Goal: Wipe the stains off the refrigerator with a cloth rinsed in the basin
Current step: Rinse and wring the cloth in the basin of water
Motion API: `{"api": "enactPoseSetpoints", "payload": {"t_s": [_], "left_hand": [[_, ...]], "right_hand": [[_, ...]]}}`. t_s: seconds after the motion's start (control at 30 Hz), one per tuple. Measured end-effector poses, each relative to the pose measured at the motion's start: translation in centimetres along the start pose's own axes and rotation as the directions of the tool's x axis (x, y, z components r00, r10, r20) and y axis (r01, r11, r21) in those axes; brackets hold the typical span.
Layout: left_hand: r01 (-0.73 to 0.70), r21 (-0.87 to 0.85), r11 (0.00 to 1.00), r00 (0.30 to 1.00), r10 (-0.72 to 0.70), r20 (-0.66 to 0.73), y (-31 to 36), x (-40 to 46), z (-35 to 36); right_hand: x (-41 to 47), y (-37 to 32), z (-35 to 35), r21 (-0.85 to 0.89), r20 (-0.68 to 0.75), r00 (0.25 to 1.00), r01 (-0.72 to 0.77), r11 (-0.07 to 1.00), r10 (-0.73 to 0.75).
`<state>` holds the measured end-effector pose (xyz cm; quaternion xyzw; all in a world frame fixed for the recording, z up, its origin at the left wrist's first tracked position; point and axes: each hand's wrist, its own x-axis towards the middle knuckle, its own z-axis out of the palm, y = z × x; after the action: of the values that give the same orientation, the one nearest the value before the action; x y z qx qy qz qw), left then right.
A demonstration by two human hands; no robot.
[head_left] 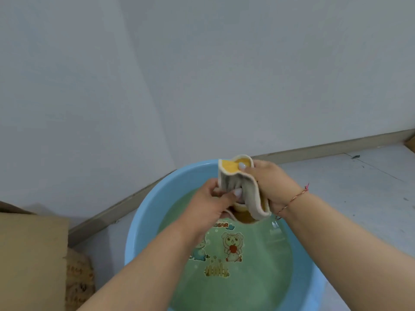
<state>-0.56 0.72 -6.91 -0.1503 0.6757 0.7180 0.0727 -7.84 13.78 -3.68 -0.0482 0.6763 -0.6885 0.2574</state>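
A blue plastic basin [148,212] stands on the floor, filled with greenish water over a cartoon print on its bottom. Above the water both hands hold a cloth [231,178], beige on one side and yellow on the other. My left hand [213,205] grips its lower bunched part. My right hand [269,182] pinches its upper edge, thumb on the yellow face. The cloth's lowest fold hangs close over the water. The refrigerator is not in view.
A grey-white wall [202,75] with a brown skirting board runs behind the basin. A cardboard box [31,254] stands at the left, a brown woven bag beside it. Pale floor tiles [359,187] stretch to the right.
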Motion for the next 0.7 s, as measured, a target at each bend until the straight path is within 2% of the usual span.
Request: {"api": "enactPoseSetpoints", "payload": {"t_s": [0.03, 0.07, 0.1, 0.17, 0.2, 0.23, 0.27, 0.3, 0.33, 0.37, 0.4, 0.47, 0.5, 0.53, 0.6, 0.7], "left_hand": [[-0.031, 0.066, 0.997, 0.999, 0.033, -0.017, 0.1, 0.1, -1.1], [-0.049, 0.135, 0.99, 0.998, 0.053, -0.027, 0.2, 0.3, -2.4], [-0.056, 0.202, 0.978, 0.997, 0.067, -0.047, 0.1, 0.5, -3.8], [-0.012, 0.405, 0.914, 0.983, 0.084, -0.161, -0.4, 0.9, -6.5], [0.037, 0.559, 0.828, 0.97, 0.105, -0.219, -0.8, 1.1, -7.5], [0.099, 0.734, 0.671, 0.962, 0.123, -0.242, -1.5, 1.2, -8.2], [0.145, 0.877, 0.458, 0.965, 0.13, -0.227, -2.2, 1.3, -8.6], [0.156, 0.955, 0.251, 0.974, 0.123, -0.191, -2.9, 1.2, -8.6], [0.128, 0.985, 0.116, 0.986, 0.093, -0.139, -3.7, 1.2, -8.3], [0.075, 0.995, 0.064, 0.996, 0.033, -0.078, -4.4, 1.0, -7.7], [0.025, 0.997, 0.068, 0.998, -0.058, -0.021, -5.2, 1.0, -6.8], [-0.01, 0.998, 0.063, 0.962, -0.27, 0.027, -6.7, 0.9, -5.3], [0.009, 1.0, 0.025, 0.936, -0.351, 0.0, -7.5, 1.0, -4.9], [0.046, 0.999, -0.008, 0.917, -0.396, -0.045, -8.1, 1.1, -4.8], [0.098, 0.995, -0.031, 0.903, -0.418, -0.102, -9.1, 1.5, -5.1], [0.155, 0.987, 0.042, 0.904, -0.408, -0.125, -9.1, 1.8, -5.8]], "right_hand": [[0.2, 0.5, -0.1, 0.212, 0.038, 0.994, -0.105, 0.972, 0.099], [0.5, 1.4, -0.6, 0.339, 0.059, 0.983, -0.182, 0.923, 0.172], [0.8, 2.3, -1.2, 0.346, 0.045, 0.97, -0.241, 0.907, 0.241], [1.8, 4.8, -2.6, 0.149, -0.059, 0.946, -0.307, 0.94, 0.318], [2.3, 5.8, -3.0, 0.01, -0.109, 0.933, -0.344, 0.939, 0.343], [2.6, 6.6, -3.2, -0.169, -0.17, 0.917, -0.388, 0.906, 0.361], [2.9, 7.2, -3.2, -0.397, -0.253, 0.91, -0.408, 0.822, 0.33], [3.0, 7.6, -3.0, -0.614, -0.312, 0.918, -0.392, 0.685, 0.246], [2.9, 7.9, -2.5, -0.767, -0.318, 0.941, -0.327, 0.553, 0.115], [2.8, 8.4, -2.0, -0.887, -0.238, 0.971, -0.214, 0.409, -0.01], [2.5, 9.2, -1.4, -0.962, -0.081, 0.993, -0.055, 0.269, -0.086], [2.1, 11.3, 0.0, -0.973, 0.231, 0.973, 0.231, 0.021, 0.008], [2.1, 12.3, 0.5, -0.955, 0.284, 0.954, 0.291, -0.058, 0.097], [2.3, 13.1, 0.9, -0.95, 0.266, 0.948, 0.288, -0.12, 0.172], [3.1, 14.3, 1.0, -0.965, 0.187, 0.952, 0.224, -0.138, 0.241], [4.0, 14.4, 1.0, -1.0, 0.031, 0.953, 0.031, 0.006, 0.302]]}}
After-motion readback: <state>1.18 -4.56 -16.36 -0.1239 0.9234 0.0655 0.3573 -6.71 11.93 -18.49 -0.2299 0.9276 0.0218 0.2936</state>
